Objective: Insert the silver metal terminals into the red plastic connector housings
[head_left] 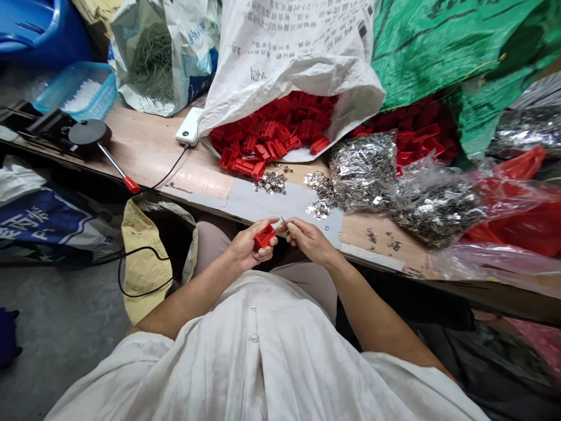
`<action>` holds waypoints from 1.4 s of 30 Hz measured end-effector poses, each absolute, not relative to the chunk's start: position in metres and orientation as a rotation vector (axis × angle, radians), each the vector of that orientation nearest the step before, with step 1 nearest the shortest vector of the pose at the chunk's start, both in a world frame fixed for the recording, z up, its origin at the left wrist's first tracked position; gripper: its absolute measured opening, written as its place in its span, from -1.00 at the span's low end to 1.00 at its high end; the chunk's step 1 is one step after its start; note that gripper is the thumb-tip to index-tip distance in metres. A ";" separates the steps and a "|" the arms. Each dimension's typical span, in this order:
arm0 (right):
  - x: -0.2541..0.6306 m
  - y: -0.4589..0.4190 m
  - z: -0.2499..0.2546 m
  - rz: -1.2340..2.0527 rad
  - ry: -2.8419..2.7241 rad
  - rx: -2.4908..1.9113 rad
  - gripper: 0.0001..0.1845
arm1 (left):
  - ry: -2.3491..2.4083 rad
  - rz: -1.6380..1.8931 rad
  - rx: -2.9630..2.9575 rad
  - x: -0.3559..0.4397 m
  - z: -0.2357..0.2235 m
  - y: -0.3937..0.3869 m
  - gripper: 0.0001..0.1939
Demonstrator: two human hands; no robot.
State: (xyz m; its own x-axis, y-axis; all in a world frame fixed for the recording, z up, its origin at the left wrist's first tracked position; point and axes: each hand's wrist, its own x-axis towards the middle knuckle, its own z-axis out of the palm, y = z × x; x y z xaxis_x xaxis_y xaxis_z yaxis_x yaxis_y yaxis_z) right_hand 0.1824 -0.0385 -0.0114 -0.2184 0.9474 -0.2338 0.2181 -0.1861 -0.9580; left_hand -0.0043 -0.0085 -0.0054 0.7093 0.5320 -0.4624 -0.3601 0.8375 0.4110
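Observation:
My left hand point(249, 245) is closed around a red plastic housing point(265, 237), held just off the table's front edge above my lap. Close beside it on the right, my right hand point(307, 238) pinches a small, thin metal piece point(283, 220) between thumb and fingertips. The two hands are near each other, and the metal piece points toward the red housing without plainly touching it. Beyond the hands, small heaps of metal clips point(272, 182) and more metal clips point(322, 196) lie on a grey sheet point(254, 202).
A white sack point(293, 47) spills red housings point(280, 131) onto the table. Clear bags of metal parts point(363, 169) stand right, below a green sack point(456, 47). At left are a lever press point(90, 134), a white box with a cable point(189, 126) and an open yellow sack point(146, 257).

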 end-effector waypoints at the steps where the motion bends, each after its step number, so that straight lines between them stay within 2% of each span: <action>1: 0.182 -0.041 -0.010 1.383 -1.505 -1.426 -0.60 | 0.629 0.501 0.278 -0.004 -0.005 -0.008 -0.76; 5: 0.174 -0.050 -0.001 1.161 -1.778 -1.556 -0.67 | 0.750 0.515 0.235 0.001 -0.002 -0.010 -0.66; 9: 0.164 -0.052 0.005 1.036 -1.905 -1.607 -0.73 | 0.854 0.586 0.270 0.004 -0.001 -0.013 -0.70; 20: 0.160 -0.052 0.005 1.090 -1.886 -1.615 -0.66 | 0.867 0.692 0.376 0.007 0.001 -0.021 -0.73; 38: 0.150 -0.056 -0.002 0.790 -2.097 -1.765 -0.73 | 0.928 0.795 0.595 0.013 -0.006 -0.030 -0.71; 42: 0.153 -0.055 0.000 0.874 -2.066 -1.763 -0.73 | 0.865 0.759 0.559 0.010 -0.008 -0.025 -0.70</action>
State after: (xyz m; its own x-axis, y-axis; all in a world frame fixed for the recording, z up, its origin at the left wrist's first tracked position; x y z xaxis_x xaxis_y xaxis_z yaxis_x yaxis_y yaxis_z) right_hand 0.1534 -0.0551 0.0001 -0.2112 0.9635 -0.1648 0.7890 0.0685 -0.6105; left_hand 0.0100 -0.0254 -0.0078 0.4229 0.7789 -0.4631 -0.3578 0.6131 0.7044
